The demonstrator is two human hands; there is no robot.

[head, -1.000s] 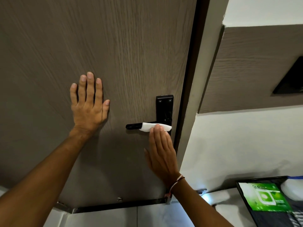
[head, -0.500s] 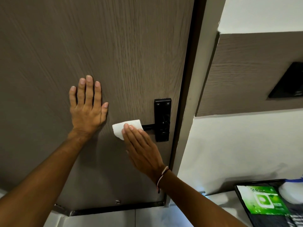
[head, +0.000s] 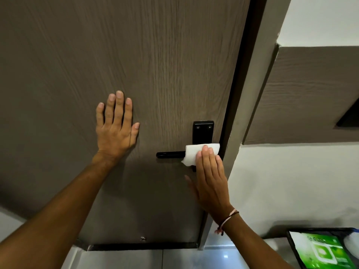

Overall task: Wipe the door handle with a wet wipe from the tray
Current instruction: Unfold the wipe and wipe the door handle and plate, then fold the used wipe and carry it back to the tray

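Observation:
A black lever door handle (head: 170,154) juts left from its black backplate (head: 203,132) on the grey-brown wooden door (head: 136,55). A white wet wipe (head: 192,153) is draped over the handle's inner end, right by the backplate. My right hand (head: 210,177) presses the wipe against the handle with flat, straight fingers; a string bracelet circles its wrist. My left hand (head: 116,125) lies flat on the door to the left of the handle, fingers extended, holding nothing. The lower part of the backplate is hidden behind the wipe and my right hand.
The grey door frame (head: 250,94) runs along the door's right edge, with a white wall and a wood-grain panel (head: 310,94) beyond. At the bottom right stands a black tray (head: 291,243) holding a green wipe packet (head: 322,251). Pale floor tiles show below.
My right hand slid the wipe from near the backplate out to the handle's free left end, then back right to the backplate. My left hand stayed flat on the door.

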